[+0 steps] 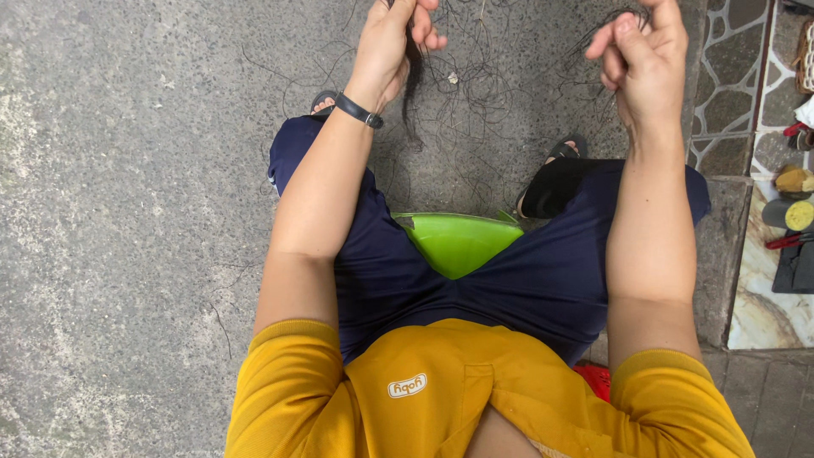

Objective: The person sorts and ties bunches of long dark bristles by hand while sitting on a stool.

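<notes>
Left hand [392,38] pinches a dark hair bundle [413,76] hanging far left; right hand [644,51] grips loose strands [606,25] far right. Sorting seems underway; next calls for teasing strands apart gently.

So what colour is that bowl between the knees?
Bright green bowl, clearest in the head view.

White oval label [407,386] on yellow shirt [441,399]
</notes>
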